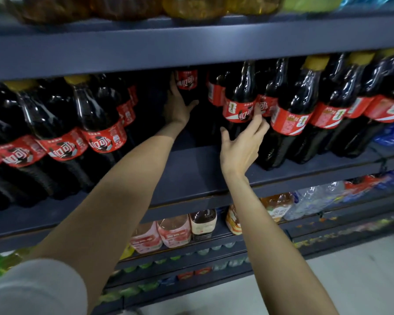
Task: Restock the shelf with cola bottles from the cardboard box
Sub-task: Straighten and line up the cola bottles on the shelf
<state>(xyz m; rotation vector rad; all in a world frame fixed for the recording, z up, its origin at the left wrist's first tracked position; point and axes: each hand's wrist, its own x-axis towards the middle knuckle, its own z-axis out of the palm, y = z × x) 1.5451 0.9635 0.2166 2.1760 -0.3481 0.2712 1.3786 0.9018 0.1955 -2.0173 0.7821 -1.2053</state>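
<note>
Nearest the camera, a pale grey sleeve (32, 289) covers the upper part of the left arm, and both bare forearms reach up over the front edge of the dark blue metal shelf (191, 169). The right hand (241, 144) has its fingers spread apart and straight, fingertips touching the red label of a dark plastic cola bottle (239, 105) standing toward the shelf's front edge beside the right-hand row. Deeper in, near the shelf's back edge in the gap between the rows, the left hand (176, 105) curls its fingers and thumb round another red-labelled cola bottle (187, 85), upright.
</note>
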